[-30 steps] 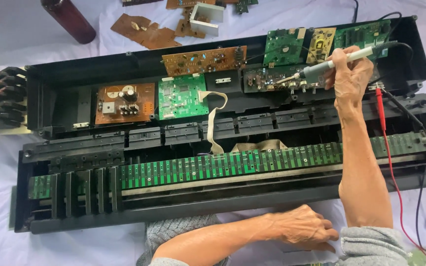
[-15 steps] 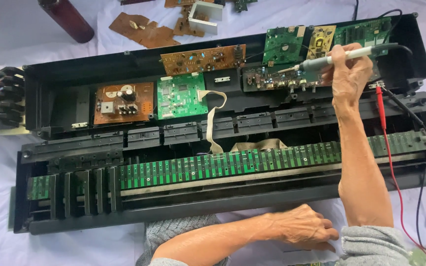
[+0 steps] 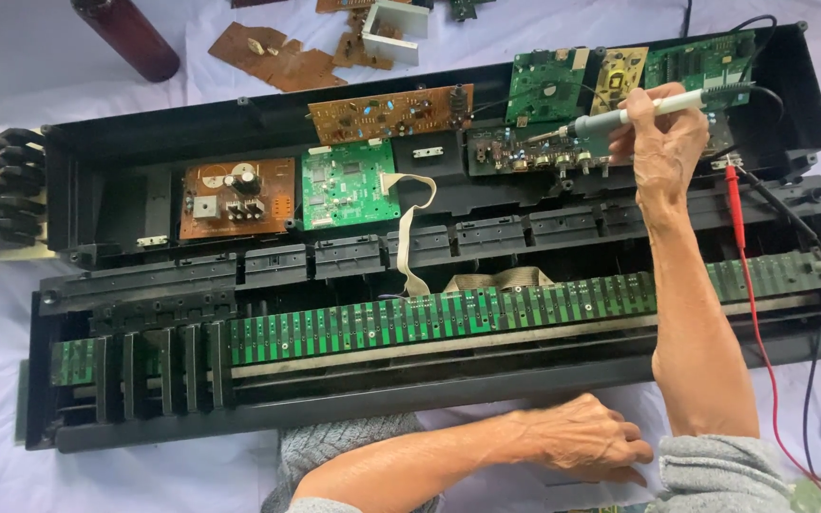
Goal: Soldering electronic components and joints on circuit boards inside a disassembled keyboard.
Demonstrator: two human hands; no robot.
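**Opened keyboard under the iron**

A lilac cloth-covered bench (image 3: 68, 76) is carrying a long black opened keyboard case (image 3: 429, 399), most keys already off. The right hand (image 3: 662, 142) is gripping a grey soldering iron (image 3: 639, 112), its tip at a small dark circuit board (image 3: 525, 152). The left hand (image 3: 586, 442) is resting, fingers curled, on the cloth.

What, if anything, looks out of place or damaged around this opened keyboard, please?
Most keys are missing, baring the long green contact strip; a few black keys remain at its left end. Broken brown board pieces lie loose on the cloth. The right hand holds a soldering iron.
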